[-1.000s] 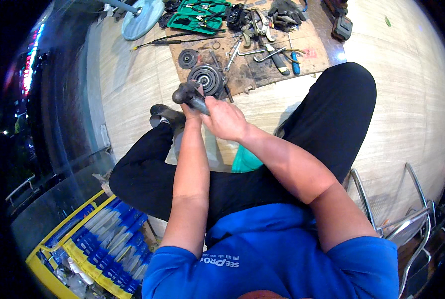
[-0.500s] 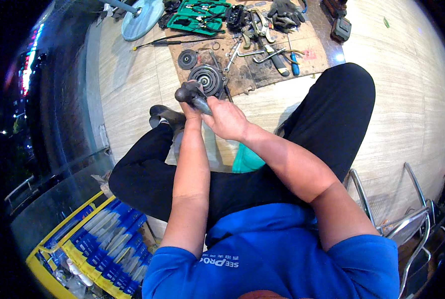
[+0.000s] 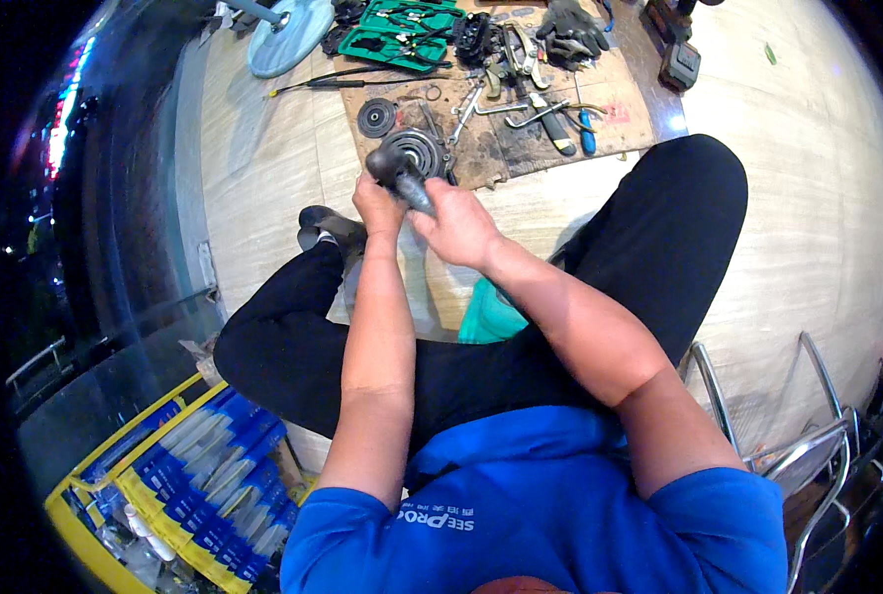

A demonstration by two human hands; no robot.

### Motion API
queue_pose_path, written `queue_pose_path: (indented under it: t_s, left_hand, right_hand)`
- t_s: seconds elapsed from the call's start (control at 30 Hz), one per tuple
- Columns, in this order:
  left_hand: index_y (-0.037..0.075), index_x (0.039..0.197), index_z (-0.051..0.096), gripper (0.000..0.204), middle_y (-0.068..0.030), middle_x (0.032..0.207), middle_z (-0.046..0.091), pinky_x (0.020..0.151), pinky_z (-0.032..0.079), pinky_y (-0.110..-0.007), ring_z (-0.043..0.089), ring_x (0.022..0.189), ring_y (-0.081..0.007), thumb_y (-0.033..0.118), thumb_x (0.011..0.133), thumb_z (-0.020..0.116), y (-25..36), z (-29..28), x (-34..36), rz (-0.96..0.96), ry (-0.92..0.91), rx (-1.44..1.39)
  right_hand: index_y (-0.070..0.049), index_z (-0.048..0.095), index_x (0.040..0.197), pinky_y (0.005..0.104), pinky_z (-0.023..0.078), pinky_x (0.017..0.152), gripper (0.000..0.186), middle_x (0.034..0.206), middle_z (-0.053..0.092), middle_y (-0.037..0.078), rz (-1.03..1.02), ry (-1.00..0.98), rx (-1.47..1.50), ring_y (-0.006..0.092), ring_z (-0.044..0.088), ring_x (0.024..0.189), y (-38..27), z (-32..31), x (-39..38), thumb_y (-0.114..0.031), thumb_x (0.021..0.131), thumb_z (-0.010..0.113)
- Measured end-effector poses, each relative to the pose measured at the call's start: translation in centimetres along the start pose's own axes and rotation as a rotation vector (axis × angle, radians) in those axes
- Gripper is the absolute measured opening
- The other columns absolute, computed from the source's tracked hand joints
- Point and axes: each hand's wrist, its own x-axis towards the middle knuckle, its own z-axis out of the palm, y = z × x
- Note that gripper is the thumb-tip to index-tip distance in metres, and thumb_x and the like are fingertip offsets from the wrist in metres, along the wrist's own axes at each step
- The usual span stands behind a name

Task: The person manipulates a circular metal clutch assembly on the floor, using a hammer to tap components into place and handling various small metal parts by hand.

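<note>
My right hand [image 3: 458, 226] is closed round the handle of a hammer [image 3: 398, 170] with a dark, rounded head. Just left of it, my left hand [image 3: 376, 206] is closed too; the hammer head covers its fingertips and whatever they grip. Right beyond the hammer lies a round grooved pulley [image 3: 425, 147] with metal rings at its centre, partly hidden. A smaller black wheel-like part [image 3: 375, 117] rests beside it on the stained cardboard [image 3: 496, 163].
Wrenches [image 3: 468, 112], pliers and a blue-handled screwdriver [image 3: 587, 132] lie on the cardboard. Beyond are a green tool case [image 3: 440, 20] and dark gloves [image 3: 572, 35]. A yellow rack [image 3: 65, 515] stands at lower left, a metal-framed chair [image 3: 808, 436] at right.
The hammer head has shifted right and a little farther down the view, toward the pulley, blurring slightly. More of my left hand now shows beside it.
</note>
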Motion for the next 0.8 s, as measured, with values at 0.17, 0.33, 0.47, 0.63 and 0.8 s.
queue_pose_path:
  t_s: [0.17,0.33,0.47,0.63,0.8]
  left_hand:
    - [0.001,0.101,0.066,0.024,-0.0107,0.089,0.071,0.075,0.052,-0.032,0.068,0.08,-0.0183,0.01,0.08,0.072,2.7,-0.7,0.7,-0.178,0.118,-0.339]
    - [0.001,0.108,0.064,0.03,-0.0109,0.09,0.071,0.075,0.052,-0.03,0.067,0.083,-0.0165,0.007,0.08,0.073,2.5,-0.3,1.8,-0.09,0.094,-0.387]
    - [0.007,0.107,0.065,0.03,-0.0152,0.093,0.07,0.076,0.053,-0.035,0.069,0.084,-0.0271,0.009,0.079,0.073,3.3,0.6,2.8,0.044,0.005,-0.244]
    - [0.007,0.108,0.064,0.028,-0.0178,0.093,0.07,0.075,0.053,-0.038,0.07,0.086,-0.0313,0.013,0.082,0.071,3.7,0.8,4.0,0.151,-0.056,-0.066]
    - [0.009,0.112,0.062,0.031,-0.0185,0.092,0.069,0.074,0.053,-0.043,0.068,0.085,-0.0364,0.015,0.083,0.07,3.8,0.4,4.5,0.303,-0.09,-0.038]
  right_hand:
    - [0.003,0.059,0.092,0.0495,0.05,0.078,0.03,0.087,0.065,0.029,0.058,0.181,0.047,0.0445,0.063,0.088,0.1,-3.0,1.2,-0.023,0.08,0.067]
    - [0.002,0.06,0.09,0.0431,0.049,0.069,0.032,0.077,0.064,0.021,0.08,0.369,0.034,0.0356,0.064,0.074,0.8,-5.3,1.9,-0.028,0.081,0.069]
    - [0.002,0.058,0.086,0.0423,0.048,0.067,0.035,0.073,0.062,0.021,0.095,0.443,0.029,0.0335,0.063,0.071,1.4,-6.3,1.6,-0.031,0.08,0.069]
    - [0.002,0.059,0.088,0.0424,0.049,0.067,0.033,0.072,0.062,0.02,0.068,0.443,-0.001,0.0335,0.064,0.071,1.9,-6.0,1.6,-0.029,0.081,0.069]
    - [0.003,0.06,0.09,0.0482,0.051,0.073,0.03,0.081,0.065,0.027,0.048,0.319,0.009,0.0434,0.065,0.082,0.7,-5.9,1.2,-0.025,0.079,0.069]
